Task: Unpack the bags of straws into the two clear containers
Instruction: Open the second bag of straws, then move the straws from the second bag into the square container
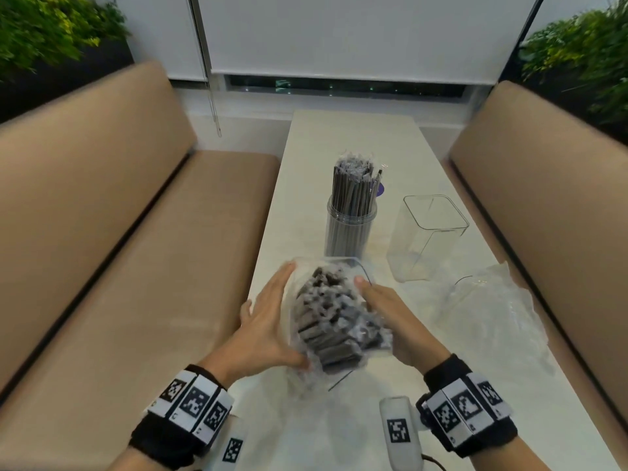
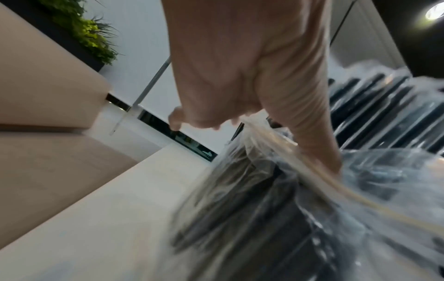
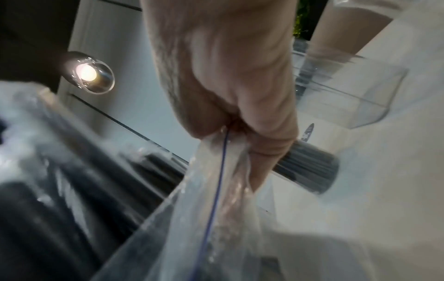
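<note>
you have two hands in view: left hand (image 1: pixel 268 329) at 7 o'clock, right hand (image 1: pixel 390 321) at 5 o'clock. one bag of wrapped straws (image 1: pixel 334 321) between them. clear containers on table (image 1: pixel 356 137): three, one round (image 1: pixel 350 229) at 12 o'clock packed with straws, one square (image 1: pixel 429 237) at 2 o'clock, one under bag (image 1: pixel 361 266). one loose plastic bag (image 1: pixel 492 311) at 3 o'clock. two benches, two plants. individual straws too many to count.
</note>
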`<action>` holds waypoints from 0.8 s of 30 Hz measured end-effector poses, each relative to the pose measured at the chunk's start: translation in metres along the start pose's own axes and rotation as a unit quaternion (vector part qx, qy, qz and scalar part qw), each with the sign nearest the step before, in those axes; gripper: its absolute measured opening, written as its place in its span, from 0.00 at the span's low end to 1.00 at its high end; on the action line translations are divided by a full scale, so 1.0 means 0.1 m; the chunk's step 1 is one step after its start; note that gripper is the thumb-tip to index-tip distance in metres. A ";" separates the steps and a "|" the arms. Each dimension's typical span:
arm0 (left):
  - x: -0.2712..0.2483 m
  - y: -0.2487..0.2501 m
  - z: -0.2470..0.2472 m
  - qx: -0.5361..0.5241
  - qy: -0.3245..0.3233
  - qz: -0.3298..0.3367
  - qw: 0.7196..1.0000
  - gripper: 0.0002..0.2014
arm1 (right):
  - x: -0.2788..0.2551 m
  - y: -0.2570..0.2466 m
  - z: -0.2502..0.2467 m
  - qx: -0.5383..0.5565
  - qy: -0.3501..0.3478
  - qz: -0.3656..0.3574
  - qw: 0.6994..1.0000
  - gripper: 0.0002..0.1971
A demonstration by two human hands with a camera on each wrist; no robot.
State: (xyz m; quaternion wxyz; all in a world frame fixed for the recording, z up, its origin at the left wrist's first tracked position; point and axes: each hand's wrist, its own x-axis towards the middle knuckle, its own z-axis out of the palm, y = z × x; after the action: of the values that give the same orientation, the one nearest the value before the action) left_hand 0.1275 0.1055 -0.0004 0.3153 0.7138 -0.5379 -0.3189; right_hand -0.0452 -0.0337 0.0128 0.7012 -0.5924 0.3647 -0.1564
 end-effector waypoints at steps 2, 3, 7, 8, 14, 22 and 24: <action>0.03 0.06 0.02 -0.075 0.002 0.035 0.997 0.66 | 0.01 -0.11 0.01 0.016 0.017 -0.018 1.000 0.23; 0.04 0.06 0.05 -0.124 0.016 0.039 0.991 0.60 | 0.01 -0.16 0.01 0.029 0.015 -0.022 0.999 0.21; 0.12 -0.09 0.22 -0.262 0.125 -0.007 0.957 0.32 | 0.00 -0.19 -0.02 0.041 0.048 -0.064 0.996 0.16; 0.14 -0.12 0.25 -0.293 0.168 -0.009 0.941 0.33 | -0.01 -0.18 -0.04 0.017 0.065 -0.084 0.994 0.15; 0.13 -0.04 0.47 -0.324 0.247 -0.014 0.913 0.49 | -0.11 0.06 -0.07 0.014 -0.047 -0.138 0.989 0.26; 0.06 0.21 0.61 -0.276 0.233 -0.106 0.927 0.62 | -0.13 0.22 0.01 0.021 -0.119 -0.105 0.987 0.40; 0.05 0.19 0.59 -0.268 0.156 -0.079 0.947 0.63 | -0.07 0.21 0.01 -0.037 -0.039 -0.114 0.992 0.29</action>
State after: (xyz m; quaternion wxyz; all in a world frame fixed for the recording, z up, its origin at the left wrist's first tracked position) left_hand 0.0708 0.0902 -0.0214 0.5491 0.6839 -0.3187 -0.3595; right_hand -0.0541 -0.0236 -0.0047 0.6703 -0.6612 0.2726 -0.1982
